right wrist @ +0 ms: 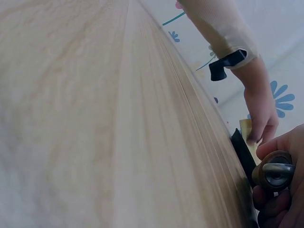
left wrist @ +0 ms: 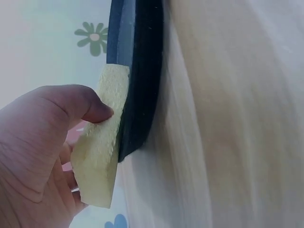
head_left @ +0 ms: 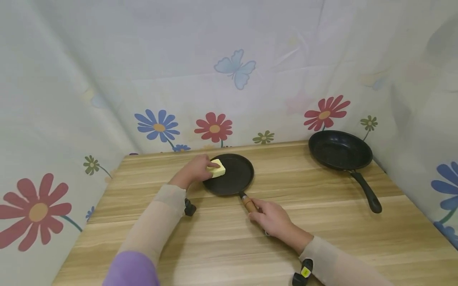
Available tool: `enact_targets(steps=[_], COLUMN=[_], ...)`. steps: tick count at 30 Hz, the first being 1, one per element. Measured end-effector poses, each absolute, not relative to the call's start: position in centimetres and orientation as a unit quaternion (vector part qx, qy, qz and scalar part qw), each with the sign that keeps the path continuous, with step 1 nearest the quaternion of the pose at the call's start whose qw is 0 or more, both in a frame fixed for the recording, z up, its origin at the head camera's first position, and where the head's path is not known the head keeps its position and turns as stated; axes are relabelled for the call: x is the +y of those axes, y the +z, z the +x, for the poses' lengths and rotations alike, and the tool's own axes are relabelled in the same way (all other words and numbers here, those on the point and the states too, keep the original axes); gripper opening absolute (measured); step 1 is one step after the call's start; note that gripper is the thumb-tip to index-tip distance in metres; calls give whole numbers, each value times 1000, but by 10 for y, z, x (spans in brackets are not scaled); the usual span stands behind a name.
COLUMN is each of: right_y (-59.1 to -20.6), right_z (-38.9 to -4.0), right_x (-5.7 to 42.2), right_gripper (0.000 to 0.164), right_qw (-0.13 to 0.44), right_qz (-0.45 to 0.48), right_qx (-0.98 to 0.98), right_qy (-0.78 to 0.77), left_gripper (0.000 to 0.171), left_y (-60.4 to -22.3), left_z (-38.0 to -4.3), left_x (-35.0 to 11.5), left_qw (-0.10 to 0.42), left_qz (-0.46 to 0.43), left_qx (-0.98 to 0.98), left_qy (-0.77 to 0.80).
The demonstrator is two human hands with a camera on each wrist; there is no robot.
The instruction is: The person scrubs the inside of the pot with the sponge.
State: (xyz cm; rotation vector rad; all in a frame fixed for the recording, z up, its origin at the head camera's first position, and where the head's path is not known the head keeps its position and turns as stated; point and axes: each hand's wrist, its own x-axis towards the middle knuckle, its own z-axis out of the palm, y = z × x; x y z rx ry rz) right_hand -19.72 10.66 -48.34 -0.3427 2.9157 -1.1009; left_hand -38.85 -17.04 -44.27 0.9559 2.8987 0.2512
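A flat black pan [head_left: 234, 174] with a wooden handle [head_left: 248, 203] lies on the table in the head view. My left hand [head_left: 195, 170] holds a pale yellow sponge [head_left: 217, 169] against the left part of the pan's inside. In the left wrist view the thumb presses one face of the sponge [left wrist: 102, 142] and the fingers lie behind it, beside the pan's dark rim [left wrist: 142, 80]. My right hand [head_left: 273, 217] grips the wooden handle. The handle's end with its metal ring [right wrist: 278, 170] pokes out of that hand in the right wrist view.
A deeper black frying pan [head_left: 340, 151] stands at the table's back right, its black handle [head_left: 366, 192] pointing toward the front. Behind the wooden table [head_left: 214, 246] hangs a white cloth [head_left: 171, 47] printed with flowers and a butterfly. Each wrist bears a small black device.
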Motion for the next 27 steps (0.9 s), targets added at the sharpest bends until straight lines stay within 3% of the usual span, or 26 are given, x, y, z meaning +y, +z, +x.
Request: enact_targets(steps=[20,27], right_y=[-482,-483], right_z=[-198,-199], right_x=[107,108], right_gripper=[55,55], right_qw=[5,11], right_qz=[-108,-112], right_qx=[930,932], right_qy=[-351,-346], left_gripper=[45,50], left_y=[-434,-428], left_z=[-360,-352], left_x=[-190,-196], left_qw=[43,60], left_qz=[315,309], left_qx=[947,949], left_qy=[33,24])
